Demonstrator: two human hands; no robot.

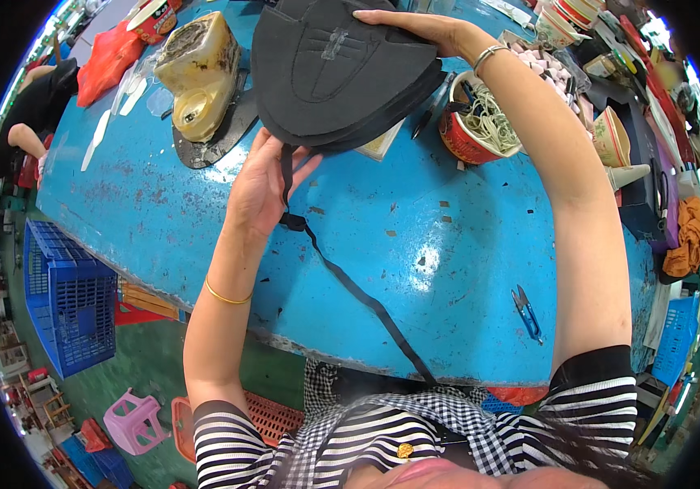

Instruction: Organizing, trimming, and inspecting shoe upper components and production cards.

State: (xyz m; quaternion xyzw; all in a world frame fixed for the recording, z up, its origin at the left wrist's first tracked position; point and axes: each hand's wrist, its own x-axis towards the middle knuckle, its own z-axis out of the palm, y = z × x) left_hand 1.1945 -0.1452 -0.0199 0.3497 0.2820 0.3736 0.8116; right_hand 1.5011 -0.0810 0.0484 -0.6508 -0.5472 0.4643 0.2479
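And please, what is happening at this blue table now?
A person has both hands on a stack of black pieces on the table. The left hand is at its near edge, the right hand over its far part. A black strap runs from the left hand's fingers to the table's near edge. Snips lie unused near the right forearm.

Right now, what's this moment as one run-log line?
left hand: at near edge of black stack; right hand: touching stack; black strap: trailing across blue table; blue snips: unheld
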